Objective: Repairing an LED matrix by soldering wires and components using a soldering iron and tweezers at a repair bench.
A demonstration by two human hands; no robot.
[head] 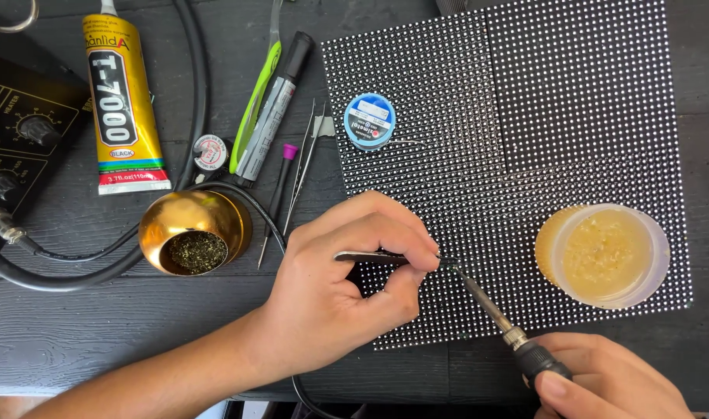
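LED matrix panel (572, 116), black with a fine grid of white dots, lies flat on the dark wooden bench (75, 334), filling the upper right of the view. The left hand (346, 295) is closed in a pinch on a pair of metal tweezers (370, 256), held nearly level so that their tips meet the panel surface just beyond the fingertips. The right hand (610, 380) is wrapped around the black handle of a soldering iron (502, 318), whose shaft slants up and left; its tip arrives at the same spot as the tweezer tips. Judged from this convergence, the two tools are angled from opposite sides so neither hand hides the work point. That point sits on the lower left part of the panel, just ahead of the left grip and well apart from the right grip. A tub of yellowish flux (603, 254) stands open on the panel, near the iron. A brass tip-cleaner bowl (193, 231), a blue solder spool (369, 120) and a yellow glue tube (123, 105) lie to the left, clear of both hands
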